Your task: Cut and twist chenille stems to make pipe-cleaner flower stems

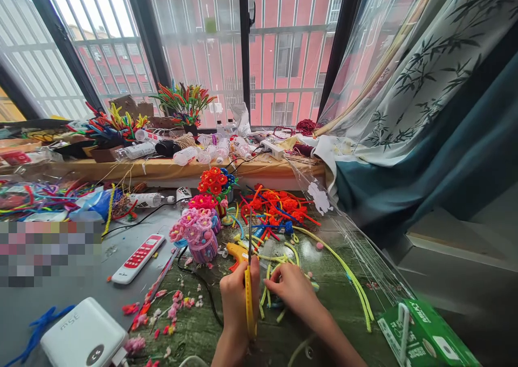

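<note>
My left hand [237, 297] is closed round yellow-handled scissors [249, 280], whose blades point away from me and stand upright. My right hand [293, 289] lies just to its right, fingers curled and pinching yellow-green pipe cleaners [283, 259] on the green tabletop [324, 297]. An orange glue gun [237, 252] lies just beyond the left hand. Pink pipe-cleaner flowers in a small pot [200, 235] stand to the upper left.
A red and white remote [138, 258] and a white power bank [83, 334] lie at the left. A pile of red-orange pipe cleaners [279, 208] sits behind, a green box [424, 334] at the right, bottles on the windowsill [194, 152], and a curtain [424, 113] hangs right.
</note>
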`<state>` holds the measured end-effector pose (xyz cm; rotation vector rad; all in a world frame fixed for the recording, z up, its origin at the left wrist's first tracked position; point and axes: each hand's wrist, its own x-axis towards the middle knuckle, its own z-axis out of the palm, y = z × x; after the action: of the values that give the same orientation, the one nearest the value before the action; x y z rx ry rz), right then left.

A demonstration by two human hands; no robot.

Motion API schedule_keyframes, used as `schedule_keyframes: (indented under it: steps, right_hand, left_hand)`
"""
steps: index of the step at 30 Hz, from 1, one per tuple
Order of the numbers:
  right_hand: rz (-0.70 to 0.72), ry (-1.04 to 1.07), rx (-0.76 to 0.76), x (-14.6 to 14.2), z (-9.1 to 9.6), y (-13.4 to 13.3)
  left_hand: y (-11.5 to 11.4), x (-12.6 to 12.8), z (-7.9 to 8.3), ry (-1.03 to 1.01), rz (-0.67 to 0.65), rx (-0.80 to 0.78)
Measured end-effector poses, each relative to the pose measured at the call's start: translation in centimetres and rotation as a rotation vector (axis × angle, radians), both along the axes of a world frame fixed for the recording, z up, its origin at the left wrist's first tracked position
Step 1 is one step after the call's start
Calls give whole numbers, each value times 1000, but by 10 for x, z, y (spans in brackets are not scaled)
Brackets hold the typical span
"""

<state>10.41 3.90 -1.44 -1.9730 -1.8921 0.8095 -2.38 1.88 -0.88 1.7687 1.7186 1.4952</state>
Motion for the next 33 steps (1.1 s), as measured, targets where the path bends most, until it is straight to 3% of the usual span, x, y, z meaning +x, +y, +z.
schedule_keyframes:
  steps: [9, 23, 33]
  right_hand:
    - [-4, -79, 4, -1, -5, -1]
    - [-38, -180, 17, -6, -1, -3]
    - [-43, -80, 18, -6, -6, 1]
  left_hand:
    - [-8, 5, 13, -42, -2, -57]
    - [-7, 3, 10, 62, -1, -43]
    - [-7, 0, 5, 142, 1, -28]
